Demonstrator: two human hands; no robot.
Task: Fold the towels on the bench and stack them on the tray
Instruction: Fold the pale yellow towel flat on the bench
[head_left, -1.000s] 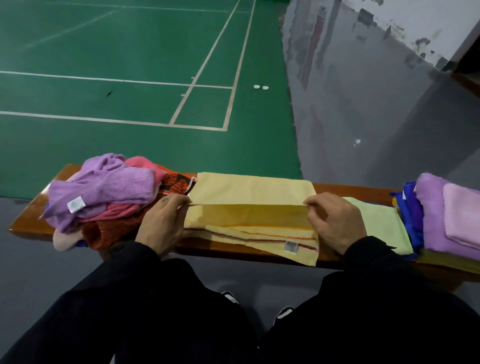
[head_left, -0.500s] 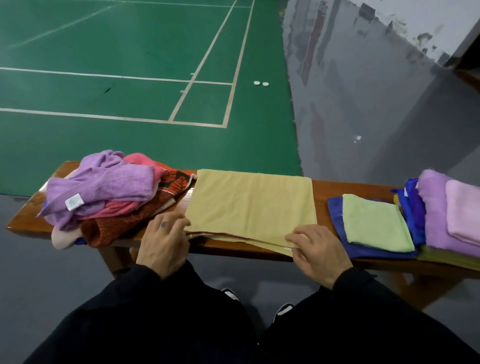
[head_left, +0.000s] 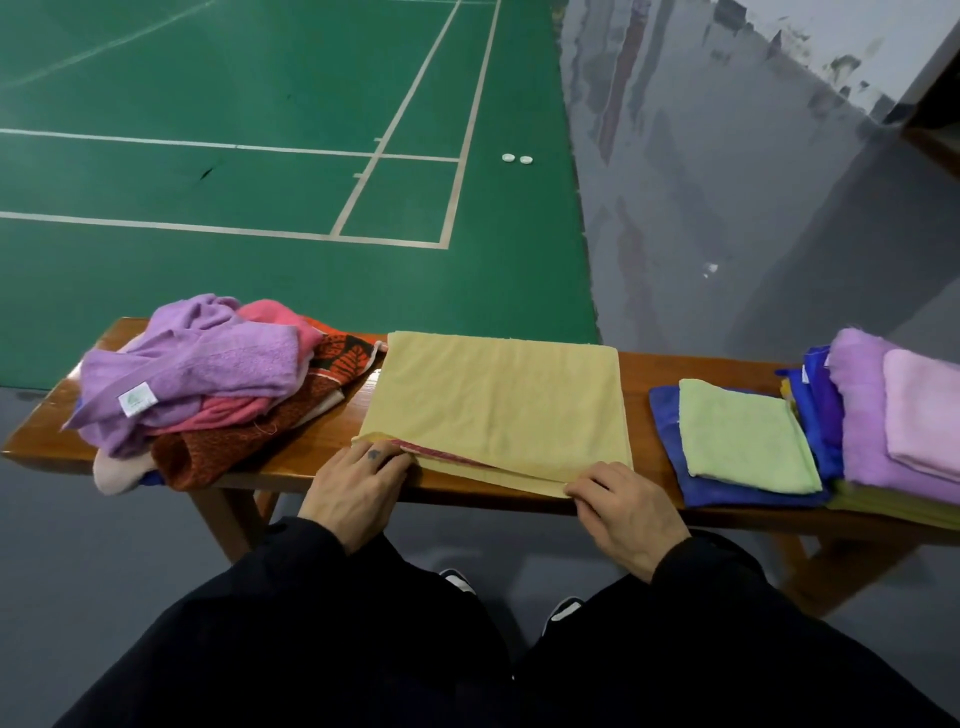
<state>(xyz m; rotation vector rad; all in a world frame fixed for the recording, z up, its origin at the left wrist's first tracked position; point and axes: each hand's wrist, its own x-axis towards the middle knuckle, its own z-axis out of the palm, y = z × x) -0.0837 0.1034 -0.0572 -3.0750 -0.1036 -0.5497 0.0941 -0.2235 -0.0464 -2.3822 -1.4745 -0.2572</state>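
Observation:
A yellow towel (head_left: 498, 400) lies folded in half on the middle of the wooden bench (head_left: 639, 374). My left hand (head_left: 353, 488) pinches its near left corner and my right hand (head_left: 623, 512) pinches its near right corner at the bench's front edge. To the left sits a loose heap of unfolded towels (head_left: 208, 384): purple, pink and rust-patterned. To the right a folded light green towel (head_left: 743, 436) rests on a blue one (head_left: 670, 447). At the far right is a stack of folded towels (head_left: 893, 415), purple and pink on top. No tray can be made out.
Beyond the bench lies a green court floor (head_left: 260, 156) with white lines and two small white discs (head_left: 517, 158). Wet grey floor (head_left: 727, 208) is at the right. My dark-clad knees fill the bottom of the view.
The towel's far half was brought toward me and laid over the near half. Both hands came down to the front edge, holding the corners.

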